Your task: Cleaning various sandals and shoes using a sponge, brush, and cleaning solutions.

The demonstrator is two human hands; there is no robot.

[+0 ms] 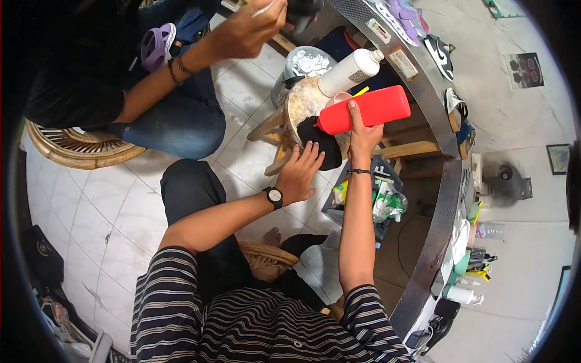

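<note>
My right hand (363, 134) grips a red plastic squeeze bottle (370, 109), tilted so its nozzle points left and down at a black cloth or pad (323, 145). That dark piece lies over the near edge of a round wooden stool (302, 102). With fingers spread, my left hand (300, 174) rests at the black piece's near left side; whether it presses on it is hard to tell. A white bottle (352, 71) stands on the stool behind the red one. Partly hidden beside it is a pinkish cup (341, 97).
Behind the stool stands a bin (290, 68) of crumpled white tissue. A grey crate (333, 206) of packets and bottles sits under my right forearm. Shoes (438, 56) line the metal-edged counter (431, 254) on the right. Another person's arm (199, 63) reaches in from the upper left.
</note>
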